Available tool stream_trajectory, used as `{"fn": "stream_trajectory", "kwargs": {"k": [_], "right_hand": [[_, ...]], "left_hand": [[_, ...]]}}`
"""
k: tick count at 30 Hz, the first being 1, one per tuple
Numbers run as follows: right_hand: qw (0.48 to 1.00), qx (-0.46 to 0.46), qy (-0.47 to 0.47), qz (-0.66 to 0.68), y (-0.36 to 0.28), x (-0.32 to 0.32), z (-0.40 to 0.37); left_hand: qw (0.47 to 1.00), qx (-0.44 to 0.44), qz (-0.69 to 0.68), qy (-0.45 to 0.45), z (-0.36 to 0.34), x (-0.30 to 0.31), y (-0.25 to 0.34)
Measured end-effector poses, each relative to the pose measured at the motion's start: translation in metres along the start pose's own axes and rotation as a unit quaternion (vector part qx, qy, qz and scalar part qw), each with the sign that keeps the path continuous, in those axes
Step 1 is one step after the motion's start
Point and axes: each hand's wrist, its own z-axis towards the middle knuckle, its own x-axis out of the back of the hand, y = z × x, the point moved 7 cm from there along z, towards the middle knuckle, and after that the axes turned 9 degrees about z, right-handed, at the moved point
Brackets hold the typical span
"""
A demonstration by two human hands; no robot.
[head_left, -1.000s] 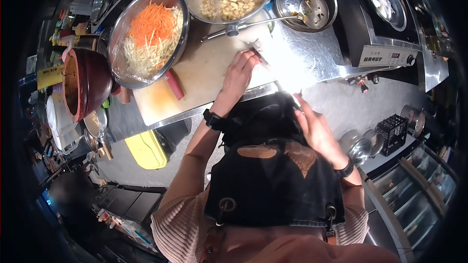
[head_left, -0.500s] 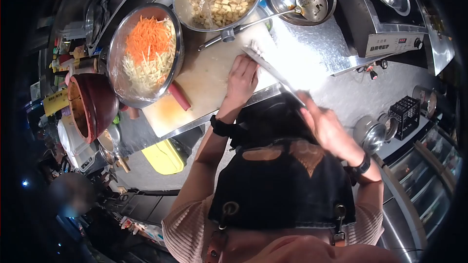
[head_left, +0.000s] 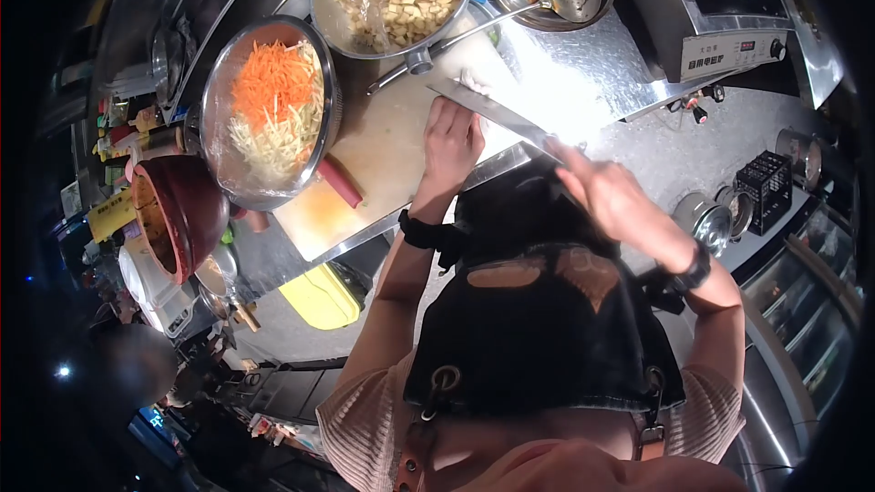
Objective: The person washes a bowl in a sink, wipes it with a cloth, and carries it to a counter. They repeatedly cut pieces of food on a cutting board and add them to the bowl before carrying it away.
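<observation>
My right hand (head_left: 606, 196) is wrapped round the handle of a knife (head_left: 497, 114), whose long blade points up and left across the cutting board (head_left: 387, 141). Beside the blade, my left hand (head_left: 451, 141) rests on the board with its fingers bent and pressed together; what lies under them is hidden. Small pale pieces (head_left: 474, 78) lie beyond the blade, washed out by glare. Left of my hands stands a bowl of shredded orange and pale vegetables (head_left: 273, 91) under clear wrap. Diced pale pieces (head_left: 415, 0) fill a pan behind the board.
A metal bowl (head_left: 602, 14) holds a ladle at the back. An induction cooker (head_left: 729, 50) stands at the right. A red-handled tool (head_left: 341, 182) lies on the board near the vegetable bowl. A dark red pot (head_left: 196, 210) is at the left, a yellow lid (head_left: 321, 296) below the counter.
The knife and its blade tip have shifted slightly left, with my right hand still round the handle. The whole view has shifted a little. My left hand remains on the board.
</observation>
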Motion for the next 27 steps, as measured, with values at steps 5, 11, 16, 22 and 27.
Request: {"fn": "stream_trajectory", "kwargs": {"k": [5,11,16,22,27], "right_hand": [[0.999,0.033,0.011,0.011,-0.003,0.004,0.001],[0.999,0.027,-0.018,0.016,-0.001,0.010,0.006],[0.999,0.041,-0.014,-0.004,-0.006,0.008,0.022],[0.999,0.010,-0.036,0.008,0.019,0.013,0.001],[0.998,0.043,-0.039,0.009,0.006,0.011,0.022]], "left_hand": [[0.999,-0.031,0.005,0.028,0.001,-0.001,0.003],[0.999,-0.027,0.027,0.012,0.000,-0.003,0.002],[0.997,-0.045,0.051,0.036,0.004,0.002,0.009],[0.997,-0.051,0.054,0.024,0.003,0.003,0.010],[0.998,-0.057,0.008,0.015,0.001,0.004,0.011]]}}
